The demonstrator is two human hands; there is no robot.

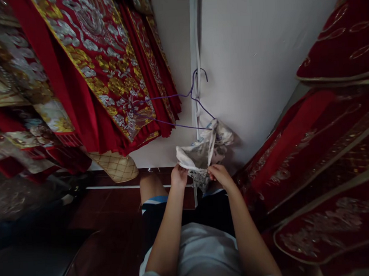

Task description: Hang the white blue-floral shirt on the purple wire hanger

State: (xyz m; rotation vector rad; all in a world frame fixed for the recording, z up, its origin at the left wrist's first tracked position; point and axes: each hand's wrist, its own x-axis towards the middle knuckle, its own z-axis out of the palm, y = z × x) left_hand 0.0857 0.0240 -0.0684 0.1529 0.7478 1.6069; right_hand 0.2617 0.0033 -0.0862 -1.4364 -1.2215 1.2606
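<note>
A pale garment with a darker pattern [200, 153] hangs in front of me from the right end of a thin purple wire hanger [176, 96]. The hanger's left side is bare and reaches in front of the red embroidered cloth. My left hand [179, 176] is closed on the garment's lower left edge, its thumb and fingers pinching the white hem. On the right, my right hand [217, 173] pinches the same edge. Between my hands the garment's opening is spread, and its lower part dangles below them. Which part of the garment this is, I cannot tell.
Red costumes with gold and silver embroidery [107, 72] hang at the left. More dark red embroidered cloths [314, 139] stand close on the right. A white upright pole [194, 38] runs along the wall behind the hanger. A dark seat [33, 261] is at the lower left.
</note>
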